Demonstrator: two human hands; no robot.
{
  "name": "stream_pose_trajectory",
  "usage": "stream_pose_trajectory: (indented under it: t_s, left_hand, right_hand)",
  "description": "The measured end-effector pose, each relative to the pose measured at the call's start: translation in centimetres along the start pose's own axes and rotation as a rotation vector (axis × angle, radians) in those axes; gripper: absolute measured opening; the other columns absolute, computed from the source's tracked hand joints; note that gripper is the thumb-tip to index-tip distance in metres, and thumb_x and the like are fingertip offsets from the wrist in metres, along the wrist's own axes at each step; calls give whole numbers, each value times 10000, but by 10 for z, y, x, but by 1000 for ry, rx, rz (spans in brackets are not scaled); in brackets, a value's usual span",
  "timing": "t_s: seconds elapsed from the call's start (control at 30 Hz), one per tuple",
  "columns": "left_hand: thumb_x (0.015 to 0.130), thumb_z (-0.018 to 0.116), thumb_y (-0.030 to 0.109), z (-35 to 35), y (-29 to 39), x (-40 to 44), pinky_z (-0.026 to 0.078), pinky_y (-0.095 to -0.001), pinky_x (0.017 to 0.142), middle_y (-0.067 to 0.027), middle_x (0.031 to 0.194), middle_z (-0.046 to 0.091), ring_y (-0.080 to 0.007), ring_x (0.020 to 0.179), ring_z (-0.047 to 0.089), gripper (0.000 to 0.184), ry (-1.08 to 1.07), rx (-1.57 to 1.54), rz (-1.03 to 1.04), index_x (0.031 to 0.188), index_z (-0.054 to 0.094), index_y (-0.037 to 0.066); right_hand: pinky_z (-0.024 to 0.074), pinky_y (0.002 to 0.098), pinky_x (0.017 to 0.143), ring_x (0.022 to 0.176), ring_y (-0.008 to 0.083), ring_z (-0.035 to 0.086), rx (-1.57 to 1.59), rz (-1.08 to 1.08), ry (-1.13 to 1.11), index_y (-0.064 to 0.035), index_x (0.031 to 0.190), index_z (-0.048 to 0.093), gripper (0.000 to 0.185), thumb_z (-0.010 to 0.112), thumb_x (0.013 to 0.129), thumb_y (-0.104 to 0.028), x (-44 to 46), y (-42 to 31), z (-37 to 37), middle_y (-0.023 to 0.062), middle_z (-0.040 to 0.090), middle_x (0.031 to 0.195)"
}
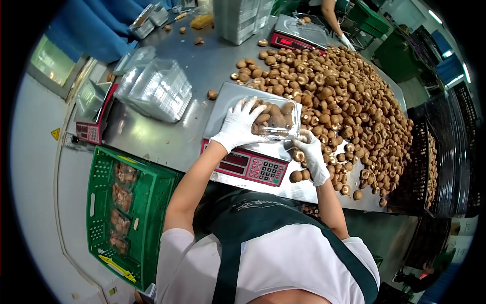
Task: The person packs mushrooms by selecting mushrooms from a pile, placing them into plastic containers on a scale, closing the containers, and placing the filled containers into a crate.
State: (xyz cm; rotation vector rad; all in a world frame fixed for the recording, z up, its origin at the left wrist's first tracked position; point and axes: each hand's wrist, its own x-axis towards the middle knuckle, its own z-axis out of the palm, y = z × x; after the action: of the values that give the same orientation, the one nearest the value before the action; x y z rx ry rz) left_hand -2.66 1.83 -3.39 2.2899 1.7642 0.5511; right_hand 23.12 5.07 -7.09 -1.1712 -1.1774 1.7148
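A clear plastic box of brown mushrooms (276, 119) rests on the metal pan of a red-and-grey digital scale (253, 167). My left hand (238, 124), in a white glove, spans the box's left end, fingers along the far side and thumb along the near side. At the near right corner, the bent fingers of my right hand (310, 152), gloved too, pinch the box's edge. A few loose mushrooms (299, 176) lie beside the scale, close to my right wrist.
A big mushroom heap (349, 101) covers the table's right side. Stacked clear trays (159, 91) stand left, with another stack (242, 20) behind. A green crate (144, 202) holding several packed boxes sits lower left. Across the table, a co-worker's gloved hand (347, 41) is near a second scale (298, 38).
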Motion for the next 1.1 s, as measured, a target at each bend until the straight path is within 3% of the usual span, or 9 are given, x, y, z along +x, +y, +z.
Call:
stream_pose_trajectory:
  t_s: [0.3, 0.53, 0.67, 0.77, 0.9, 0.93, 1.03, 1.07, 1.1]
  left_hand:
    - [688, 669, 441, -2, 42, 20, 339, -467, 919, -173, 1274, 475, -312, 1037, 516, 745, -23, 316, -92, 1320, 427, 128]
    - [734, 609, 458, -5, 27, 41, 335, -519, 919, -157, 1234, 520, -284, 1005, 539, 625, -147, 473, -158, 1238, 510, 102]
    - [706, 620, 579, -4, 41, 35, 238, -592, 1018, -188, 1436, 267, -426, 1291, 282, 877, -197, 228, -24, 1410, 285, 177]
    - [702, 622, 579, 6, 52, 41, 248, -596, 1012, -192, 1434, 269, -448, 1284, 274, 878, -180, 312, -55, 1408, 289, 178]
    - [708, 605, 352, 6, 56, 51, 298, -571, 989, -214, 1362, 382, -463, 1211, 376, 718, -193, 317, 64, 1352, 390, 118]
    - [694, 574, 253, 6, 57, 50, 405, -505, 923, -204, 1297, 463, -431, 1116, 483, 649, -99, 353, 132, 1304, 439, 77]
    - [713, 555, 224, 3, 55, 57, 509, -425, 767, -166, 1237, 519, -354, 986, 581, 608, -83, 326, 33, 1290, 446, 66]
    - [725, 535, 202, -4, 49, 60, 534, -363, 611, -126, 1141, 581, -258, 815, 638, 577, -37, 388, 65, 1277, 452, 57]
    - [730, 537, 204, -15, 44, 64, 531, -359, 583, -105, 1086, 605, -212, 742, 644, 577, 30, 318, 40, 1282, 449, 63]
  right_hand:
    - [426, 179, 556, 628, 57, 528, 57, -78, 263, 8, 1077, 523, 356, 621, 737, 39, 35, 3, -1, -16, 576, 727]
    - [375, 180, 513, 565, 48, 449, -31, -69, 271, -6, 980, 548, 280, 592, 708, 45, 50, 3, -3, -37, 499, 671]
    - [368, 178, 504, 560, 46, 438, -36, -55, 305, -4, 999, 538, 288, 599, 719, 32, 42, 0, 6, -36, 495, 675]
    - [359, 177, 497, 556, 40, 428, -37, -102, 336, 4, 998, 532, 291, 602, 716, 28, 41, 7, 9, -41, 481, 661]
    - [347, 172, 522, 575, 36, 415, -50, -96, 323, -2, 1003, 513, 302, 563, 714, 66, 39, 6, 11, -42, 484, 691]
    - [352, 181, 509, 566, 40, 416, -62, -116, 341, 4, 983, 522, 287, 578, 704, 40, 40, 8, 10, -42, 479, 666]
    - [364, 204, 492, 552, 50, 420, -105, -159, 357, 3, 938, 531, 268, 601, 680, -1, 43, 19, 7, -35, 482, 639]
    - [370, 209, 492, 548, 52, 422, -146, -164, 342, -3, 931, 530, 265, 603, 677, -8, 41, 22, 5, -31, 484, 635]
    - [375, 215, 493, 543, 55, 423, -188, -166, 325, -9, 924, 529, 262, 606, 673, -15, 39, 24, 5, -28, 486, 632]
